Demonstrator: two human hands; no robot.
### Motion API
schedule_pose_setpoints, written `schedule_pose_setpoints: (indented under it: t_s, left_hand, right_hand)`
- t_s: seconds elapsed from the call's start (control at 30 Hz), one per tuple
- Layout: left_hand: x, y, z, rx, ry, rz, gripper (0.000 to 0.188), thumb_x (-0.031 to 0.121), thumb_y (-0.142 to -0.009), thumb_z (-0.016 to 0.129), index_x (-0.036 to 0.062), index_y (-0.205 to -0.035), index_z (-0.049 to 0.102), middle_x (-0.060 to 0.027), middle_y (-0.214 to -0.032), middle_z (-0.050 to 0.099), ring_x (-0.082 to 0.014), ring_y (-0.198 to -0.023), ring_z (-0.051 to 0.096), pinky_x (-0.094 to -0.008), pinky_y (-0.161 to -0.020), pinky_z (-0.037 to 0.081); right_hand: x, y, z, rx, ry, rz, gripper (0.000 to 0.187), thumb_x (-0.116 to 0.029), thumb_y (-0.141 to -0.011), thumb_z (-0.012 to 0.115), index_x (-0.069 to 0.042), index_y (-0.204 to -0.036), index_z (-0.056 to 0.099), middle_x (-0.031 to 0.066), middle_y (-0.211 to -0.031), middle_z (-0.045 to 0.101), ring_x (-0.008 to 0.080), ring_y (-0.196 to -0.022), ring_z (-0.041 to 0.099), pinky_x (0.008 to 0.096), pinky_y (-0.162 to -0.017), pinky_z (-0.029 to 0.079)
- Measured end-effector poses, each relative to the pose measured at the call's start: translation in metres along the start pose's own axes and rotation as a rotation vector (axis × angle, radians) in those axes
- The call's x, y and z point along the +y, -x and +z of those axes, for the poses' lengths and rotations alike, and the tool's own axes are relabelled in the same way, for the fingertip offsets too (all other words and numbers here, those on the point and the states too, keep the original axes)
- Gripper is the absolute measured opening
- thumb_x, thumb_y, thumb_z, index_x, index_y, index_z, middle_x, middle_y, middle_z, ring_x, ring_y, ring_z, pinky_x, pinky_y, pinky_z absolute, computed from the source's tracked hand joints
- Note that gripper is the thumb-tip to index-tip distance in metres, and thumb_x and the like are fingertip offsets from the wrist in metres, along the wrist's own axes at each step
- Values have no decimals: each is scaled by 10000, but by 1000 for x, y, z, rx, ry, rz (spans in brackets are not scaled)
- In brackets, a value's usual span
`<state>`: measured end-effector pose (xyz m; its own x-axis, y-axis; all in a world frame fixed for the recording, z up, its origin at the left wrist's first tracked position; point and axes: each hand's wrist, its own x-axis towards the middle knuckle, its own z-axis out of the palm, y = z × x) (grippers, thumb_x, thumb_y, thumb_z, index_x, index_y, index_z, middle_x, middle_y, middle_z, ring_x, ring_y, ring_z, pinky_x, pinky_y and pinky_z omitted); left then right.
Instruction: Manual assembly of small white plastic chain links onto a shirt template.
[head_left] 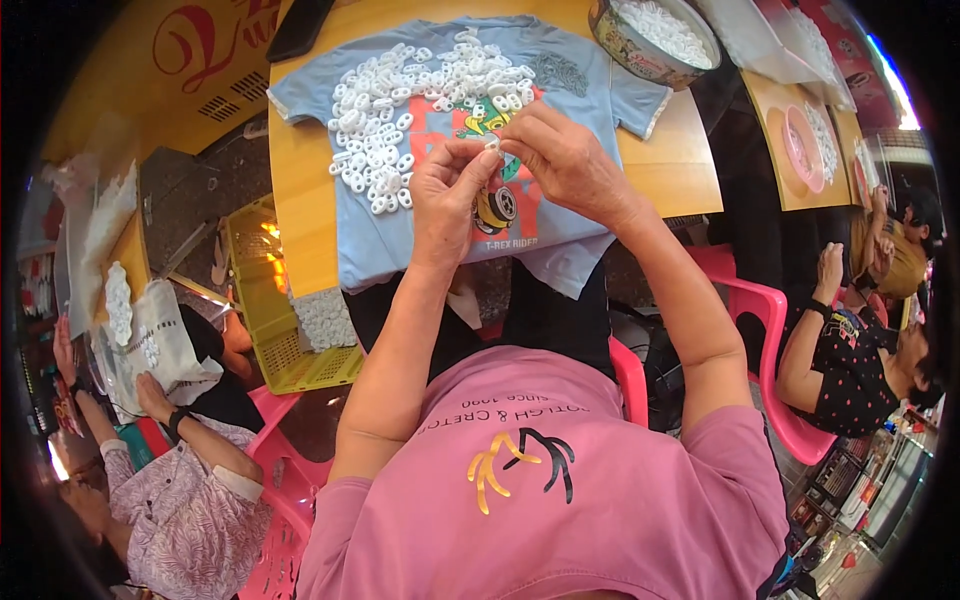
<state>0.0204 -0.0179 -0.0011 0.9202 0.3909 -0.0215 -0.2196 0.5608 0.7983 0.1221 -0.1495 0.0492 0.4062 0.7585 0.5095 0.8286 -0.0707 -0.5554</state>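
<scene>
My left hand [450,195] is closed in a pinch, thumb and forefinger around a small white plastic piece [492,145]. Right beside it, my right hand [572,165] comes in from the other side with its thumb and fingers pressed together at the piece's edge; whatever lies between those fingertips is hidden. Both hands are above a light blue T-shirt [595,105] spread over the table. A heap of loose white oval plastic pieces [370,130], many with two holes, covers the shirt's far and left part.
A round tin [606,42] of white pieces stands at the far right of the wooden table [300,230]. A dark flat object [300,28] lies far left. Below left is a yellow crate [245,275]. People sit on both sides, near pink chairs [770,340].
</scene>
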Motion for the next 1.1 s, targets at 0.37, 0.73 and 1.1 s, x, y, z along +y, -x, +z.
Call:
schedule_pose_setpoints:
  t_s: [0.37, 0.73, 1.1]
  left_hand:
    - [-2, 0, 0, 73, -26, -4, 117, 63, -890, 681, 5, -969, 618, -45, -831, 659, -92, -694, 618, -216, -634, 505]
    - [-1, 0, 0, 36, -32, 9, 110, 64, -887, 684, 6, -957, 621, -47, -813, 658, -90, -680, 604, -210, -625, 491]
    - [-2, 3, 2, 44, -77, 17, 106, 68, -884, 692, 21, -952, 625, -35, -813, 663, -79, -679, 602, -208, -636, 493]
  right_hand:
    - [-3, 5, 23, 133, -4, 95, 99, 35, -811, 621, -1, -875, 554, 147, -791, 547, 353, -734, 579, 413, -621, 467]
    - [1, 2, 5, 27, 1, 24, 81, -36, -890, 622, 19, -943, 595, 141, -807, 562, 299, -701, 584, 357, -602, 462]
    - [6, 14, 23, 122, -47, 73, 85, -14, -870, 635, 20, -941, 603, 144, -794, 579, 290, -711, 600, 354, -608, 469]
